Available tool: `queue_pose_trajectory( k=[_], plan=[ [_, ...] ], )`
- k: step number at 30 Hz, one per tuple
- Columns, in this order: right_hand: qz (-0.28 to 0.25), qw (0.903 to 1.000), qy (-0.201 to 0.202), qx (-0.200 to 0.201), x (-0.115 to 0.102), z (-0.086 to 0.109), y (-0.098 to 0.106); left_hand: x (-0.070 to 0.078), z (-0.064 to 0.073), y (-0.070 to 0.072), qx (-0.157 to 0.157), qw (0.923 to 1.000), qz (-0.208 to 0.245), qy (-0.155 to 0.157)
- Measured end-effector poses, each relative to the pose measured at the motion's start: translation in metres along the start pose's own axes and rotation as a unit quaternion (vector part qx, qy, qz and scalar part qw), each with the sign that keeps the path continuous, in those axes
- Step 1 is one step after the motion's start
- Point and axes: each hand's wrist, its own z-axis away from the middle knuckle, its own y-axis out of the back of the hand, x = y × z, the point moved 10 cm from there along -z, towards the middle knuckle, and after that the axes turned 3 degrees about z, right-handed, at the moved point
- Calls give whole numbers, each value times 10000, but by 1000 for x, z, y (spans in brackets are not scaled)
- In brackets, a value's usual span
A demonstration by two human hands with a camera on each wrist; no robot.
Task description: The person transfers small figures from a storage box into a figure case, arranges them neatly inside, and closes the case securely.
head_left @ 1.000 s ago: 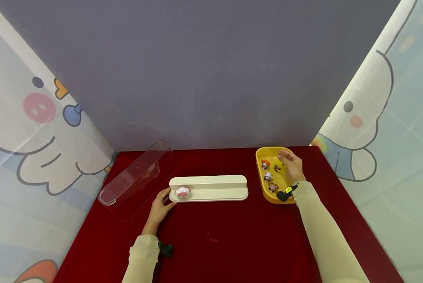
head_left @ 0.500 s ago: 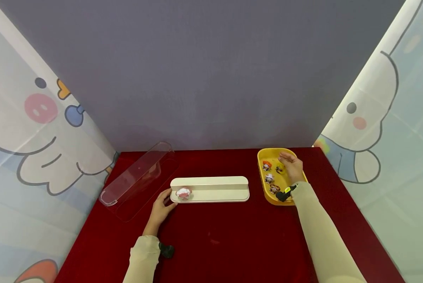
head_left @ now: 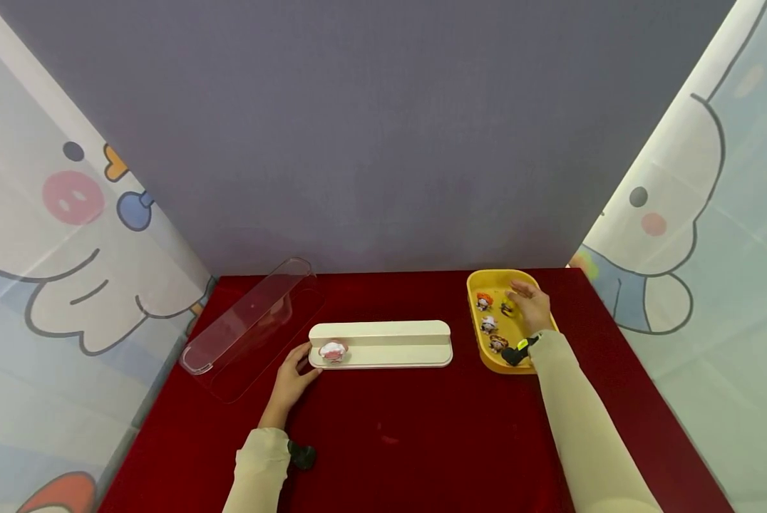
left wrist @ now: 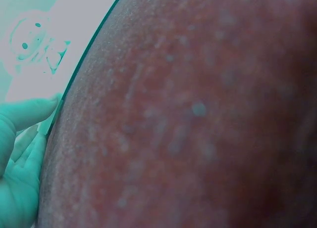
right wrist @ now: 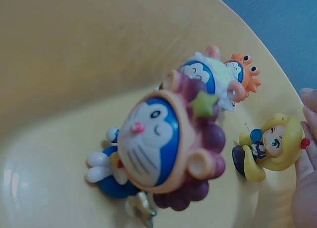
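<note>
In the head view, my left hand point(head_left: 290, 381) holds the left end of a long cream display base point(head_left: 396, 355), thumb at its front corner and fingers along its end. A pink-and-white figurine point(head_left: 333, 350) sits on that end of the base. My right hand point(head_left: 529, 305) reaches into a yellow tray point(head_left: 494, 368). Close by its fingers is a yellow-haired figurine point(right wrist: 277, 144); in the right wrist view the relaxed fingers point(right wrist: 306, 163) come right up to its hair. Also in the tray are figurines with a purple curly mane point(right wrist: 153, 144), white ram hood point(right wrist: 210, 74) and orange crab hood point(right wrist: 242, 72).
A clear plastic cover point(head_left: 245, 320) lies slanted at the back left of the red tabletop point(head_left: 409, 434). Behind stands a grey wall panel point(head_left: 383, 157). Cartoon-printed sheets point(head_left: 69, 285) hang on both sides.
My right hand shifts slightly over the tray, its thumb and fingers spreading apart. The yellow-haired figurine has turned beside it. My left hand and the cream display base stay put.
</note>
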Motion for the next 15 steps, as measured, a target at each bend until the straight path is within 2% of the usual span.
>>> queue_pose_trajectory(
  k=[2, 4, 8, 11, 15],
  plan=[
    [165, 9998, -16, -63, 0, 1, -1, 0, 0, -1, -50, 10000, 33, 61],
    [192, 9997, -17, -131, -1, 2, -1, 5, 1, -1, -90, 9999, 37, 91],
    [218, 9997, -64, -118, -2, 6, -2, 6, 2, -1, -79, 9999, -31, 74],
    [213, 9995, -197, -80, 1, 6, -2, 3, 1, 0, -10, 10000, -39, -8],
    [218, 9988, -280, -323, 5, 4, -7, 7, 2, 0, 58, 9999, 25, -132]
  ],
)
